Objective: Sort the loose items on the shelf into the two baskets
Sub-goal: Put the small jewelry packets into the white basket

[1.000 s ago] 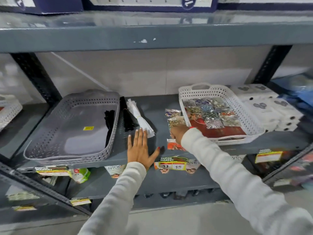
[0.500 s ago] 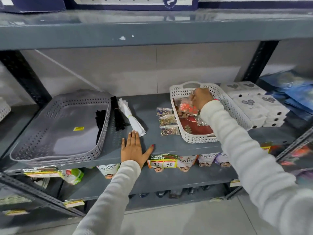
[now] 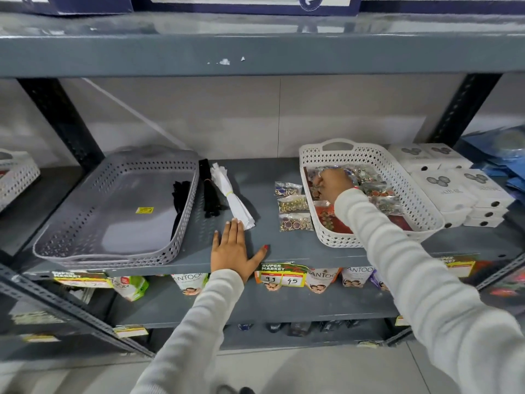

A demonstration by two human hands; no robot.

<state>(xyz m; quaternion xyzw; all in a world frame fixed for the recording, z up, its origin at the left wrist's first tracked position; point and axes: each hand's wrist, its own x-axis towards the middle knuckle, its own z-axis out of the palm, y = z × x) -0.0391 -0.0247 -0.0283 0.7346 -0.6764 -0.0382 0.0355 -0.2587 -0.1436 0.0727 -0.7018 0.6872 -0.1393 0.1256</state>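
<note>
Two baskets sat on the grey shelf, well apart, with a wide bare strip of shelf between them. At the left, the grey basket overhung the front edge slightly and held only a black bundle against its right wall, plus a small yellow sticker on its floor. Just right of that wall lay a second black bundle and a white bundle, side by side on the open shelf. The left hand lay flat and released, palm down near the front edge, its fingertips touching the near end of the white bundle. Farther right, three clear packets of trinkets lay in a column, just beside the white basket. That basket was crowded with similar glittering packets over a red card. The right hand was inside it, curled over the packets near its left wall; whether it gripped one could not be told. White boxes were stacked against the basket's right side, leaving no room there.
</note>
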